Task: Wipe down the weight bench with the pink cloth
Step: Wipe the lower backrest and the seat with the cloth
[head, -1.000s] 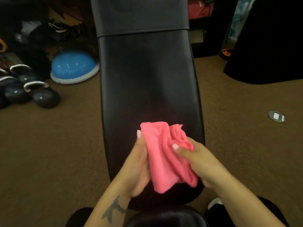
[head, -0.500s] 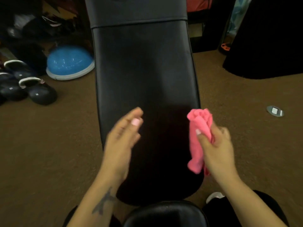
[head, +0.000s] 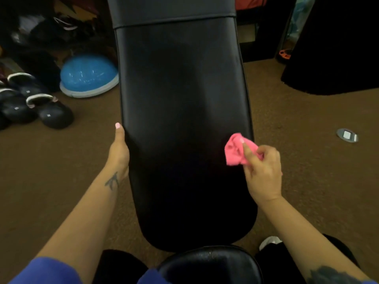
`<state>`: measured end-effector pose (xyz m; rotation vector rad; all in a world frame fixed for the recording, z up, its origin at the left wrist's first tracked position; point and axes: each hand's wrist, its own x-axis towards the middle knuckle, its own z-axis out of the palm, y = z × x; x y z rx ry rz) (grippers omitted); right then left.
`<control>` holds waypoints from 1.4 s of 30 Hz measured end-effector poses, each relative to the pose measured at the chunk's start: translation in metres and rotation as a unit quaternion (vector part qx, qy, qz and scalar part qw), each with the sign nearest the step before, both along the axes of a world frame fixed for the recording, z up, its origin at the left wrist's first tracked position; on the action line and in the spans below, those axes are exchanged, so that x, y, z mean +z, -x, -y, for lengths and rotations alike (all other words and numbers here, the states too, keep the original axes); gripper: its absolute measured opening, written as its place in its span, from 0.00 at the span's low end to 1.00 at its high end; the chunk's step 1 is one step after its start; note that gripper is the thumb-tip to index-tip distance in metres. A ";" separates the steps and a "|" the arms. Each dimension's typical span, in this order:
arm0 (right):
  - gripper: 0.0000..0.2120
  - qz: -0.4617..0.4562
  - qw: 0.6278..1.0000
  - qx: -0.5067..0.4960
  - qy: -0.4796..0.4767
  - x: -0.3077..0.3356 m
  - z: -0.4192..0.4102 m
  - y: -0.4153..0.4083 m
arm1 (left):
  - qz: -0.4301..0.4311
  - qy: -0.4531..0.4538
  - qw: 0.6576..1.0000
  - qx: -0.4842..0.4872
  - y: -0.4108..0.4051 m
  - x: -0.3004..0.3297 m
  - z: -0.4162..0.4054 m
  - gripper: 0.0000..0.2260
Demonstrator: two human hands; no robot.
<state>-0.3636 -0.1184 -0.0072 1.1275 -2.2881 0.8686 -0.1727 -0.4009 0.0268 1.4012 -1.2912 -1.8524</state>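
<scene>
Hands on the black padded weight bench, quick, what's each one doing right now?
Left hand: open, straight fingers resting along the left edge of the black padded weight bench.
Right hand: gripping the bunched pink cloth near the bench's right edge.

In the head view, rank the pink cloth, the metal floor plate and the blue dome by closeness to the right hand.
From the right hand:
1. pink cloth, gripped in it, at the bench's right edge.
2. metal floor plate, on the carpet to the right.
3. blue dome, far left, across the bench.

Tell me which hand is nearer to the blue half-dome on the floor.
Left. The left hand rests along the bench's left edge, on the same side as the blue half-dome. The right hand holds the pink cloth at the opposite edge.
</scene>
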 end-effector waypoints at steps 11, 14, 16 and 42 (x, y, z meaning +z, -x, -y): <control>0.22 -0.089 0.990 0.098 -0.044 -0.010 0.014 -0.024 | -0.082 -0.035 0.989 -0.117 -0.012 -0.014 -0.001 0.49; 0.22 -0.055 0.998 0.024 0.005 0.008 0.021 -0.005 | -0.080 -0.038 0.991 -0.103 -0.012 -0.014 -0.002 0.52; 0.22 -0.039 0.998 -0.002 0.040 0.023 0.048 -0.009 | -0.075 -0.037 0.992 -0.095 -0.012 -0.012 -0.004 0.53; 0.20 -0.227 0.941 0.233 -0.088 0.018 0.067 -0.026 | -0.051 -0.019 0.995 -0.083 -0.007 -0.003 -0.019 0.43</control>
